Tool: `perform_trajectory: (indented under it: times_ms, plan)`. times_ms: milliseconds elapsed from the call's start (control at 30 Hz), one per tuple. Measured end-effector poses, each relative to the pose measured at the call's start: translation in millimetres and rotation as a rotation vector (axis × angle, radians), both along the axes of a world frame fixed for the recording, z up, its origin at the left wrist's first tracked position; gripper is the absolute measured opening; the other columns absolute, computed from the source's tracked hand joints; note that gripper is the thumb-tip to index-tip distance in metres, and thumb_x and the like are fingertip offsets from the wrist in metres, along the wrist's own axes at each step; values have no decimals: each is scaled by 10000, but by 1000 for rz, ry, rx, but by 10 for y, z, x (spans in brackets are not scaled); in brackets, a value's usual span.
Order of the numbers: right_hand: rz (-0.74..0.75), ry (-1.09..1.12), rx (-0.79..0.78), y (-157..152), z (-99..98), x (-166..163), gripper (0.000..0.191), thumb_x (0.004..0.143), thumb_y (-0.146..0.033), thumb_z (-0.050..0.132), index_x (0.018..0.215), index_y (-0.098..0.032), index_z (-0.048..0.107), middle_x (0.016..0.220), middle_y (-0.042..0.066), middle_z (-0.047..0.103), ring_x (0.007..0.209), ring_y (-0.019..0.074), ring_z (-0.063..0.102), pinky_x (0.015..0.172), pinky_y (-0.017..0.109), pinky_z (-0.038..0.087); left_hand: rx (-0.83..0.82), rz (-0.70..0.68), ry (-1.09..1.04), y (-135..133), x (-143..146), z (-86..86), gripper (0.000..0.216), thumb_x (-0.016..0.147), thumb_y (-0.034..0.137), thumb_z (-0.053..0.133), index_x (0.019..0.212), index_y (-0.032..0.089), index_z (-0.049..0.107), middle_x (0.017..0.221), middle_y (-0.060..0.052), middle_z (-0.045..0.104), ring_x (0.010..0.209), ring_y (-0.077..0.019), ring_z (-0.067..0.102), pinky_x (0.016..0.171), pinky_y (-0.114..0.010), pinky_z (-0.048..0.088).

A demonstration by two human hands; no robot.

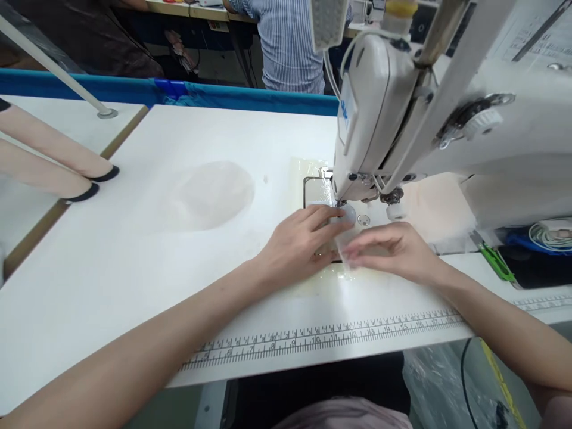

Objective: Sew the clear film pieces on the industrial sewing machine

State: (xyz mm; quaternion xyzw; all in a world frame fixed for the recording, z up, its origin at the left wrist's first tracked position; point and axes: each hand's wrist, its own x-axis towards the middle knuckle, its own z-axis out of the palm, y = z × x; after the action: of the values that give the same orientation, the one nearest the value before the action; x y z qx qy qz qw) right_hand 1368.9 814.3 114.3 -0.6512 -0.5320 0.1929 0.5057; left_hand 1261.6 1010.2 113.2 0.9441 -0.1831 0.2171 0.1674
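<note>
A white sewing machine [370, 113] stands over the table, its presser foot [341, 204] low by my fingertips. Just left of the foot my left hand [304, 238] lies palm down, its fingers stretched out toward the needle area. A small piece of thin, whitish fabric [343, 241] sits on the machine bed between my hands, partly covered by them. My right hand [393, 251] pinches at the right edge of this piece; its fingertips are somewhat blurred. Clear tape [304, 170] surrounds the metal needle plate [316, 189].
A sheer beige piece [218, 193] lies on the white table [147, 256], left. Two beige tubes with black ends [53, 173] reach in at far left. Right are more sheer fabric [438, 205], green thread snips [496, 262] and a cable coil [552, 235]. Another person [290, 44] is beyond.
</note>
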Motion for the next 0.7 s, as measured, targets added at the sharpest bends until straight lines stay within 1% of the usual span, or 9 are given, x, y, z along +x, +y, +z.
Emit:
perform_trajectory:
  times_ms: [100, 200, 300, 400, 467, 533, 567, 633, 700]
  plan:
    - [160, 477, -28, -34, 75, -2, 272, 733, -174, 776, 990, -251, 727, 781, -31, 721, 680, 92, 673, 646, 214, 566, -383, -132, 352, 64, -40, 170, 104, 858, 269, 591, 802, 196, 641, 1180, -81, 650, 1115, -218, 593, 922, -385, 504]
    - [158, 632, -103, -22, 79, 15, 342, 664, -150, 817, 978, -258, 733, 785, -35, 716, 688, 74, 662, 673, 199, 557, -653, -133, 575, 148, -110, 419, 196, 884, 330, 560, 746, 195, 594, 870, -36, 690, 816, -169, 652, 741, -318, 535]
    - [145, 566, -180, 31, 81, -27, 194, 681, -205, 809, 865, -230, 751, 864, -4, 713, 776, 96, 668, 758, 244, 560, -606, -71, 457, 126, -244, 698, 188, 853, 331, 615, 719, 200, 594, 663, 8, 620, 617, -130, 590, 585, -261, 483]
    - [34, 301, -115, 83, 118, -127, 89, 740, -235, 755, 828, -224, 757, 834, 7, 698, 748, 103, 641, 707, 252, 548, -484, -74, 428, 9, -479, 968, 116, 805, 289, 678, 735, 228, 609, 687, 21, 638, 566, -113, 565, 525, -240, 461]
    - [-23, 157, -71, 100, 160, -196, 124, 776, -184, 688, 870, -227, 758, 819, 11, 713, 743, 117, 647, 661, 252, 545, -453, -198, 647, -50, -656, 1108, 60, 788, 252, 700, 787, 260, 640, 739, 32, 684, 568, -109, 596, 537, -226, 493]
    - [18, 94, -38, 103, 210, -252, 225, 798, -110, 599, 919, -223, 751, 874, 15, 735, 805, 135, 675, 695, 268, 565, -455, -351, 910, -51, -783, 1170, 88, 779, 228, 711, 827, 293, 677, 742, 44, 710, 571, -110, 629, 560, -214, 519]
    - [61, 85, -16, 102, 235, -276, 268, 801, -80, 565, 940, -220, 747, 909, 13, 738, 841, 139, 685, 731, 277, 574, -489, -353, 935, -30, -816, 1160, 78, 785, 234, 706, 823, 299, 687, 736, 42, 713, 579, -114, 639, 568, -215, 524]
    - [140, 88, 33, 108, 280, -317, 306, 825, -62, 525, 982, -217, 737, 946, 8, 738, 889, 137, 690, 804, 289, 577, -596, -168, 741, 37, -820, 1057, 41, 799, 280, 694, 836, 292, 685, 804, 19, 722, 679, -139, 667, 636, -239, 542]
    - [201, 124, 80, 133, 311, -359, 296, 883, -98, 492, 1011, -217, 730, 982, 13, 734, 938, 140, 685, 848, 301, 571, -639, 108, 469, 105, -781, 879, 244, 769, 355, 724, 989, 277, 655, 1034, -30, 700, 934, -194, 661, 810, -311, 543]
